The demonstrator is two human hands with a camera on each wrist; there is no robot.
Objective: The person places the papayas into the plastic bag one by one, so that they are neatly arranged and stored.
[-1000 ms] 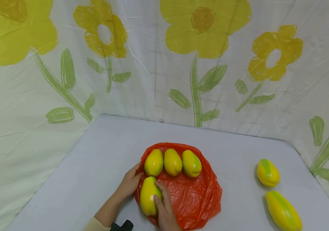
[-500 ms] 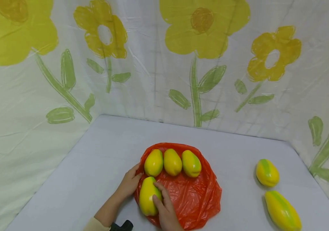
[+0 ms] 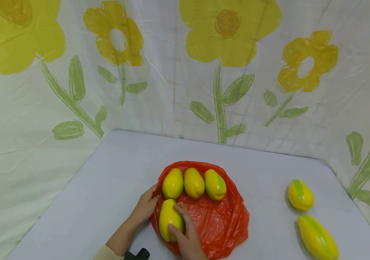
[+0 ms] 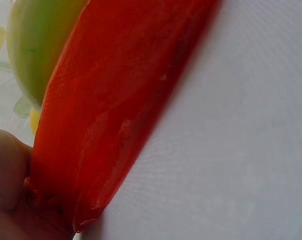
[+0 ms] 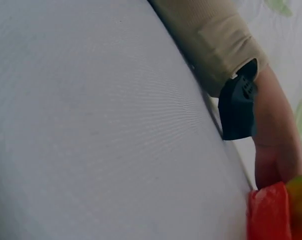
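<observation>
Nearest us, the right hand [image 3: 190,238] has thumb and fingers clamped on the 3 o'clock side of a glossy yellow fruit [image 3: 166,220]. We see it inside the red bag [image 3: 217,220], towards 8 o'clock, its long axis running nearly 12 to 6, narrower end at 12; it sits slightly nearer 3 o'clock than half a second ago. The bag is thin, crinkled, shiny plastic; at 9 o'clock the left hand [image 3: 146,206] pinches its edge. Towards 3 o'clock, we find two loose fruits [image 3: 301,195] on the pale surface [image 3: 90,202]. Further off, three smooth, egg-shaped fruits [image 3: 194,183] line the bag from 11 to 1, before a flower-patterned sheet [image 3: 172,101].
</observation>
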